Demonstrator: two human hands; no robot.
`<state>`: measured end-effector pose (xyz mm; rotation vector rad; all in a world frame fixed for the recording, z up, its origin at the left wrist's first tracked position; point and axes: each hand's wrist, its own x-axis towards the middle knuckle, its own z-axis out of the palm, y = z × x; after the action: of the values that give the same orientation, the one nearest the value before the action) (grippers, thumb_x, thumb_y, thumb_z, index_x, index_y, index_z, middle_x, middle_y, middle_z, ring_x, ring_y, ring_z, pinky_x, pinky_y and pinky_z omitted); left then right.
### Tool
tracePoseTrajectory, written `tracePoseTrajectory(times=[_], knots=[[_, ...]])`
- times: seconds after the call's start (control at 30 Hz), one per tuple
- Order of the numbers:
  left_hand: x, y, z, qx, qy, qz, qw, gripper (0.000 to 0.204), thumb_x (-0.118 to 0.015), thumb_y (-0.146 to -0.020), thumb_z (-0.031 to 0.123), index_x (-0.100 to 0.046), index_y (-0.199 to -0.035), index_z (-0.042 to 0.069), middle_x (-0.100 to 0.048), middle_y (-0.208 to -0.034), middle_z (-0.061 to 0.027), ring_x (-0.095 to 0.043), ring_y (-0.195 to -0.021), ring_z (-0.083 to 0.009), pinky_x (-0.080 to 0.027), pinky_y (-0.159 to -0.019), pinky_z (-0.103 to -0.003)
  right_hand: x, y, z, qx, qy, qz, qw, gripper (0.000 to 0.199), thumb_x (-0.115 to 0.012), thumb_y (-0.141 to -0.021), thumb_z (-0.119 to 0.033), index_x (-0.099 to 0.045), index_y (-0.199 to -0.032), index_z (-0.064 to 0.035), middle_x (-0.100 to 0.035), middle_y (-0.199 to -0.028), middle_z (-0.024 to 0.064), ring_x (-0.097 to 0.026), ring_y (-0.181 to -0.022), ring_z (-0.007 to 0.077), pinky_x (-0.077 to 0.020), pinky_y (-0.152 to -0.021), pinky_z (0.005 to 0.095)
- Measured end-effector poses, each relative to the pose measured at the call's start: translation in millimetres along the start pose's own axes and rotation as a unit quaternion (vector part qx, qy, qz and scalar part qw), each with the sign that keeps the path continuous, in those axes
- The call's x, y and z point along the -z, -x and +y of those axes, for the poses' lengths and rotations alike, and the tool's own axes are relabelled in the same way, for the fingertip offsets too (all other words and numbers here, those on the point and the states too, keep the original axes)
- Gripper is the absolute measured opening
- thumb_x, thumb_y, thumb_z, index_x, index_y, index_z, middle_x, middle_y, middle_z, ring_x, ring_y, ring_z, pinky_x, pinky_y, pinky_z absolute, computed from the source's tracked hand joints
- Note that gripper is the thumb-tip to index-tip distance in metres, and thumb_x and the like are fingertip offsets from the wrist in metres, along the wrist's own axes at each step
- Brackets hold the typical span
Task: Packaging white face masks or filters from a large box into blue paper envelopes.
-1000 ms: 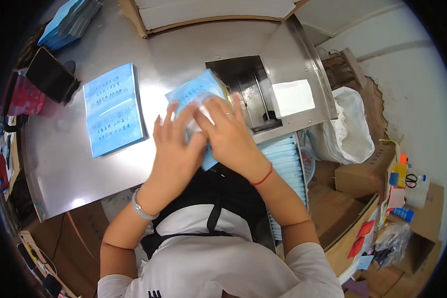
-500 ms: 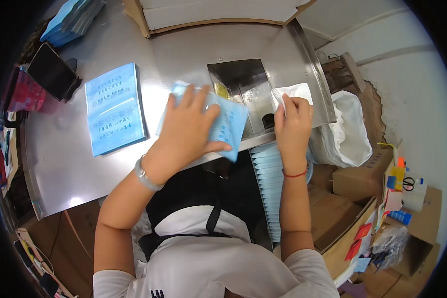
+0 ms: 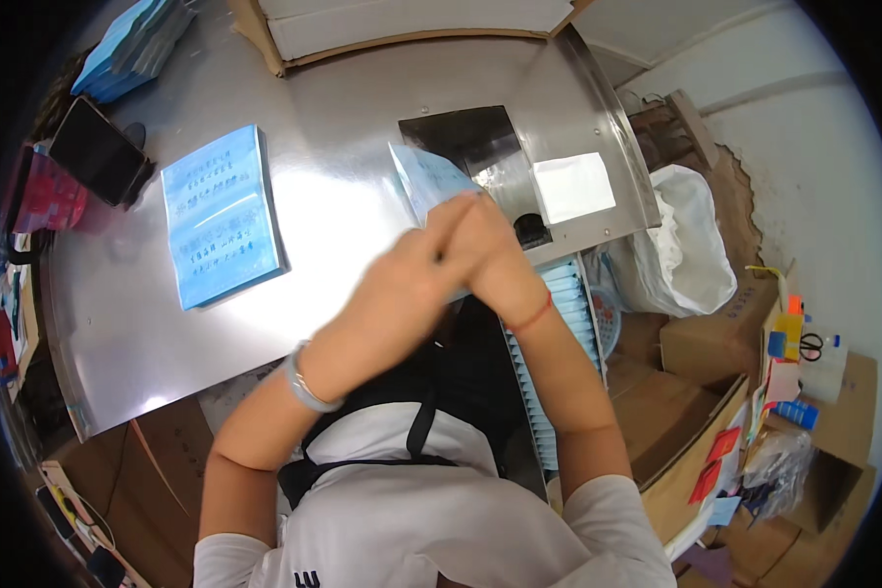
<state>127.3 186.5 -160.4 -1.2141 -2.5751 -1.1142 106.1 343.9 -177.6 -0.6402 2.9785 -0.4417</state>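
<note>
My left hand (image 3: 392, 294), blurred and with a grey band at its wrist, is closed on a thin blue printed packet (image 3: 429, 179). The packet stands tilted up from the metal table, partly covered by my hands. My right hand (image 3: 492, 257), with a red string at the wrist, crosses against the left fingers. Its own fingers are curled in, and whatever they hold is hidden. A stack of white paper squares (image 3: 573, 188) lies to the right of my hands. Off to the left rests a neat pile of blue printed packets (image 3: 222, 225).
A dark panel (image 3: 461, 132) is set into the metal table (image 3: 333, 127). A phone (image 3: 98, 152) leans at the left, below more blue packets (image 3: 132, 49). Under the right edge are a row of pale blue packets (image 3: 544, 377), a white bag (image 3: 701, 255) and cardboard boxes (image 3: 720, 333).
My right hand has left the white paper stack and come across to meet my left. The blue packet, flat under my left hand before, is now raised and tilted.
</note>
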Motion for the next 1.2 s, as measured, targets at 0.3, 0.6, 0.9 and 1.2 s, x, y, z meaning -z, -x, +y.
tracePoseTrajectory(times=[0.3,0.6,0.9,1.2], knots=[[70.5,68.4,-39.6,0.185,-0.367,0.065,0.909,0.057,-0.07,-0.084,0.041,-0.055,-0.127,0.007,-0.037,-0.148,-0.0276,-0.039,-0.133,-0.0437,-0.021,-0.114,-0.057,22.8,29.1,19.7,-0.13,0.098,0.426,0.89,0.017,-0.069,-0.084,-0.009,-0.069,-0.098,-0.0004,-0.063,-0.085,0.0119,-0.06,-0.083,0.0299,-0.0492,-0.076,0.0378],[111.1,96.1,-83.7,0.302,-0.311,0.096,0.896,0.032,-0.07,-0.088,0.016,-0.055,-0.112,0.002,-0.055,-0.118,-0.0222,-0.055,-0.104,-0.0372,-0.045,-0.091,-0.042,9.4,40.0,47.9,-0.139,0.104,0.359,0.917,0.024,-0.068,-0.084,-0.004,-0.068,-0.107,0.0021,-0.058,-0.098,0.0132,-0.054,-0.093,0.0312,-0.0477,-0.084,0.0414],[5.8,35.0,-16.7,0.064,-0.181,0.015,0.981,0.028,-0.074,-0.078,0.015,-0.059,-0.099,0.004,-0.05,-0.129,-0.0235,-0.049,-0.119,-0.0414,-0.041,-0.09,-0.055,43.5,55.0,72.7,-0.096,0.019,0.332,0.938,0.034,-0.067,-0.077,0.003,-0.07,-0.11,-0.0016,-0.061,-0.109,0.0142,-0.057,-0.097,0.0314,-0.0477,-0.086,0.0407],[30.8,47.0,-22.3,0.141,-0.097,0.022,0.985,0.04,-0.075,-0.072,0.013,-0.057,-0.105,0.002,-0.049,-0.132,-0.0184,-0.043,-0.123,-0.0386,-0.033,-0.099,-0.047,-4.4,21.6,-35.7,0.092,0.04,0.248,0.964,0.024,-0.061,-0.08,-0.012,-0.068,-0.103,-0.0092,-0.061,-0.104,0.0091,-0.06,-0.094,0.0284,-0.0344,-0.109,0.0559]])
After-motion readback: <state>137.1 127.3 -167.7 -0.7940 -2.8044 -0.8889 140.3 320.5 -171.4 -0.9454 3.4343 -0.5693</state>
